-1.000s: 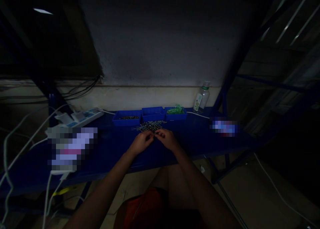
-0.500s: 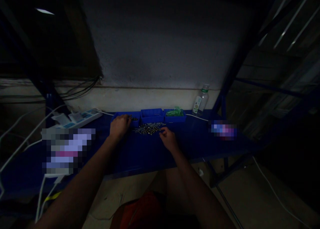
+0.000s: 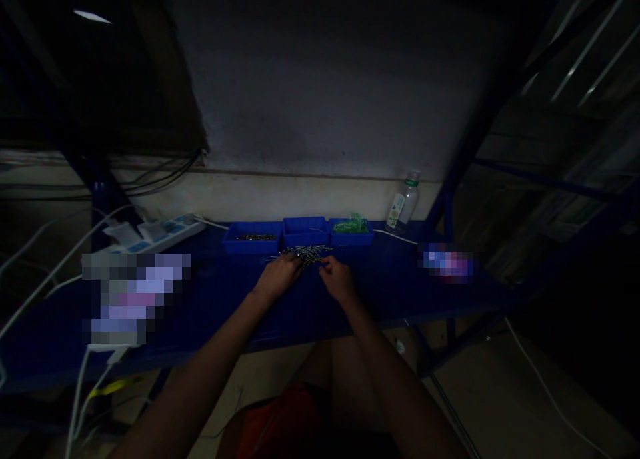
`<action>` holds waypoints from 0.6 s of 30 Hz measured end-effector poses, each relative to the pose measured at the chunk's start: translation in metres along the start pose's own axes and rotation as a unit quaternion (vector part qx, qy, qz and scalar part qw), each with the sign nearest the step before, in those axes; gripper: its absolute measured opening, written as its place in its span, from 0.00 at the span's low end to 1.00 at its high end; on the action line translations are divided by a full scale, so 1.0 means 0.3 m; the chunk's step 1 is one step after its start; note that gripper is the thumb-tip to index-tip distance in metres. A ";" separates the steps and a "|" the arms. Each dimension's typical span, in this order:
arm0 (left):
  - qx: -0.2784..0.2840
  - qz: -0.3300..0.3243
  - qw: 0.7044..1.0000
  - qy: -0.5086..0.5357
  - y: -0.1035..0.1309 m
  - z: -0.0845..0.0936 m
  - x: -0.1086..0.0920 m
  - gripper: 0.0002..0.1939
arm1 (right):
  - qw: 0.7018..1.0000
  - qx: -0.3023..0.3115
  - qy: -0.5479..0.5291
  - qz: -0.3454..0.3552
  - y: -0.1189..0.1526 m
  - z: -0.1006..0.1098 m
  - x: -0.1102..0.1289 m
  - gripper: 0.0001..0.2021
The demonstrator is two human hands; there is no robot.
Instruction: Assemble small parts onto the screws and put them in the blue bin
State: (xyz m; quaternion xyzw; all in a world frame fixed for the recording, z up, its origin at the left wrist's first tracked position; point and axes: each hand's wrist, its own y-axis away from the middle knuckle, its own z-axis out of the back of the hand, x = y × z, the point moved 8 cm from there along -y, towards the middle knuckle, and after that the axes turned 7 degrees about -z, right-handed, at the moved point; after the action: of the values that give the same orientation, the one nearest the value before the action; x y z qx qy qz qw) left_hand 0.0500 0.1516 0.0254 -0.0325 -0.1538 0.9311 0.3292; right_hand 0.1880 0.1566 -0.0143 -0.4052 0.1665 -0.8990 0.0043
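A loose pile of thin metal pieces (image 3: 311,251), like screws or nails, lies on the blue tabletop (image 3: 390,285). My left hand (image 3: 281,274) is at the pile's near left side, fingers bent down onto it; whatever its fingertips hold is hidden. At the right edge of the pile my right hand (image 3: 337,277) has its thumb and fingers pinched together, with what they hold too small to make out. Behind the pile are the left blue bin (image 3: 240,245) with small dark metal pieces, the middle blue bin (image 3: 306,231), and the right blue bin (image 3: 363,237) with green plastic (image 3: 353,225).
A clear bottle (image 3: 404,205) stands at the back right near the wall. On the left lies a white power strip (image 3: 165,235) with plugs and cables. Blurred-out items (image 3: 447,262) lie at both sides. Blue frame posts (image 3: 447,215) rise at the table's ends.
My left hand has moved from the left blue bin, right and nearer to me, onto the metal pile, leaving the bin's contents in view. My right hand has stayed at the pile's right edge.
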 end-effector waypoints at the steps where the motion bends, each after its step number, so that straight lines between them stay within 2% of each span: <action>1: -0.004 0.001 1.000 0.000 -0.001 0.003 0.000 0.10 | 1.000 0.003 -0.004 -0.002 0.001 -0.001 -0.001 0.09; 4: -0.023 0.000 1.000 0.006 0.011 0.014 -0.009 0.10 | 1.000 0.019 -0.014 0.003 0.005 -0.007 0.002 0.09; 6: -0.052 0.009 0.998 0.046 0.025 0.022 -0.011 0.10 | 0.999 0.036 -0.024 0.023 0.012 -0.012 0.016 0.08; 9: -0.088 0.032 0.981 0.171 0.046 0.007 -0.006 0.11 | 0.995 0.066 -0.035 0.063 0.028 -0.020 0.046 0.08; 12: -0.091 0.051 0.956 0.276 0.060 -0.031 -0.003 0.11 | 0.990 0.101 -0.042 0.085 0.044 -0.029 0.068 0.08; 18: -0.095 0.071 0.946 0.302 0.069 -0.046 0.008 0.09 | 0.983 0.130 -0.059 0.114 0.068 -0.028 0.096 0.08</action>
State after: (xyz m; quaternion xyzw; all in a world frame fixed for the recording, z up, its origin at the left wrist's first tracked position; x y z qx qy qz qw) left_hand 0.0378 0.1416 0.0062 -0.3540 -0.1322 0.8798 0.2883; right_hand 0.1599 0.1357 -0.0045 -0.4315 0.0930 -0.8812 0.1691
